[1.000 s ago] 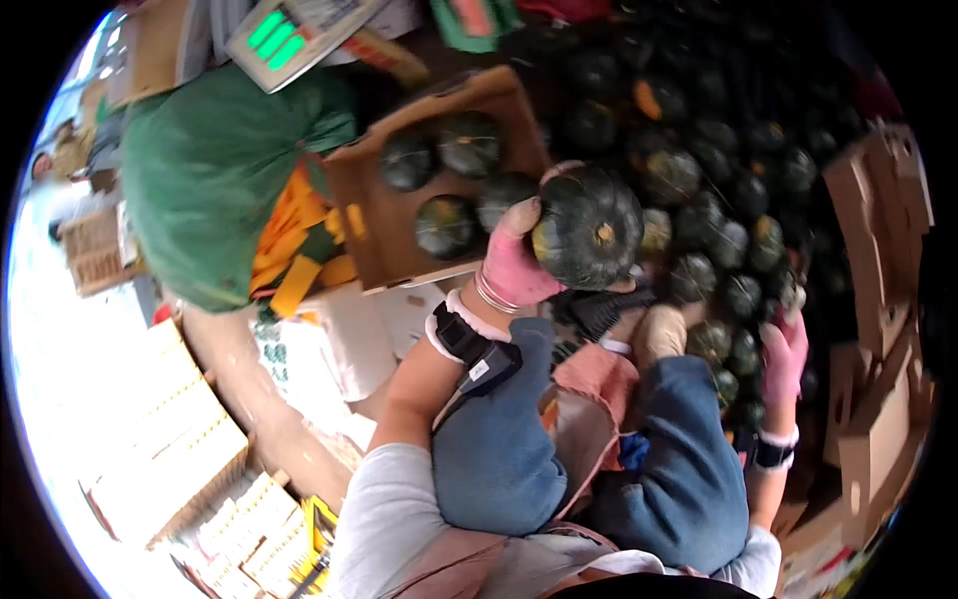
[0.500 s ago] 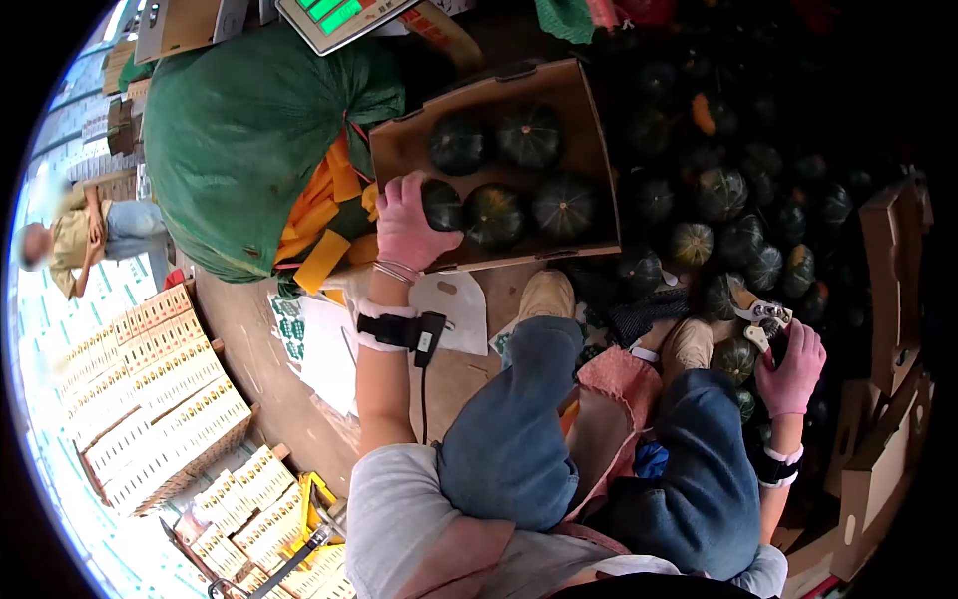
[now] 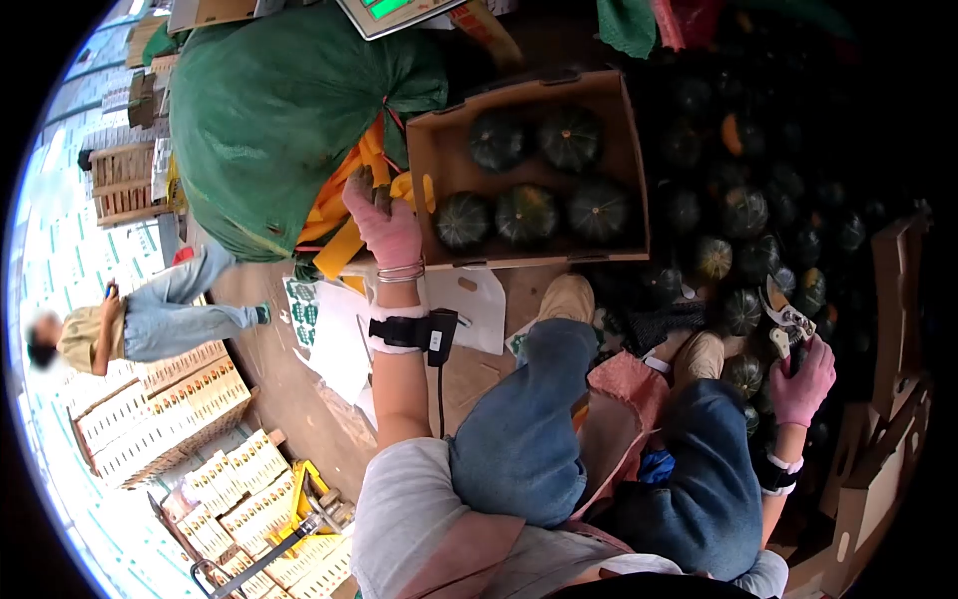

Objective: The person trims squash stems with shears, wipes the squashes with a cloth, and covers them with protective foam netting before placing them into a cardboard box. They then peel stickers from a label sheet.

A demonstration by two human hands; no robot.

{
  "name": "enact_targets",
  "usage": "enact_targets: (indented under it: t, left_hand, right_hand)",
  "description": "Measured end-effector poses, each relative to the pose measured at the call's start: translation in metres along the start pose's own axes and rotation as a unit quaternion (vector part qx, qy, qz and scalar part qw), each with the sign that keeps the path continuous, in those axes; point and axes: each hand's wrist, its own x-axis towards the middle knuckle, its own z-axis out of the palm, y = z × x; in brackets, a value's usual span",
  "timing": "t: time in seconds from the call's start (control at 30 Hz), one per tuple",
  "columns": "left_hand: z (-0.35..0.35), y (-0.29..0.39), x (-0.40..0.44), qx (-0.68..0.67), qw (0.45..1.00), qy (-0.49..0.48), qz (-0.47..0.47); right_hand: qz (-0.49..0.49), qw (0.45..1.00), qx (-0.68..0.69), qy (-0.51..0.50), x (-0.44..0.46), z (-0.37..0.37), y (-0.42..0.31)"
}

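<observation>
Facing a huge heap of dark green squash (image 3: 748,215), folks, which is spreading across my right side and fading into shadow at the far end. Next biggest, a bulging green sack (image 3: 289,130) is slumping on the floor to my front left. Further out that way, stacks of printed cartons (image 3: 160,419) are taking up the floor, and a person (image 3: 95,334) in a tan top and jeans is standing near them.

Between sack and heap, an open cardboard box (image 3: 534,172) is sitting in front of me. A scale (image 3: 399,12) with a lit green display is poking in past the sack, partly cut off. Five squash (image 3: 526,214) are lying inside the box, two in the far row and three in the near one.

As for hands, I'm wearing pink gloves. My left hand (image 3: 387,228) is hanging out just left of the box, fingers a bit bent, and I can't tell if they're gripping anything. My right hand (image 3: 801,384) is holding pruning shears (image 3: 788,317) at the heap's edge, blades pointing away from me. Smallest stuff: orange strips (image 3: 339,252) are bunching against the sack, right by my left fingers.
</observation>
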Motion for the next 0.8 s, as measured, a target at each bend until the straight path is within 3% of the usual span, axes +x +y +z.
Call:
enact_targets:
  t: [0.17,0.27,0.4,0.47,0.53,0.6,0.67,0.73,0.8]
  left_hand:
    - [0.036,0.002,-0.001,0.051,0.994,-0.09,0.038]
    - [0.066,0.02,-0.007,0.198,0.933,-0.157,0.257]
    - [0.098,0.016,-0.021,0.237,0.946,-0.127,0.181]
    - [0.102,-0.007,-0.022,0.147,0.982,-0.115,0.021]
    - [0.1,0.0,-0.029,-0.032,0.982,-0.145,-0.116]
    - [0.102,-0.047,-0.039,0.132,0.962,-0.179,-0.158]
    - [0.105,-0.058,-0.036,0.176,0.961,-0.159,-0.142]
    - [0.105,-0.053,-0.027,0.157,0.959,-0.207,-0.112]
    - [0.104,-0.059,-0.023,0.023,0.963,-0.226,-0.143]
  right_hand:
    - [0.012,0.999,0.025,0.03,-0.002,-0.002,-0.002]
    - [0.013,0.999,0.028,0.026,-0.001,-0.005,-0.004]
    - [0.017,0.999,0.045,0.018,-0.002,-0.008,-0.006]
    - [0.002,0.998,0.055,0.041,-0.001,-0.012,-0.009]
    - [0.015,0.996,0.073,0.047,-0.001,-0.01,-0.005]
    - [0.044,0.99,0.13,0.033,-0.002,-0.008,-0.001]
    - [0.048,0.985,0.164,0.0,-0.006,-0.004,0.005]
    - [0.039,0.99,0.135,-0.031,-0.007,-0.004,0.006]
    - [0.018,0.989,0.144,-0.032,-0.01,-0.001,0.008]
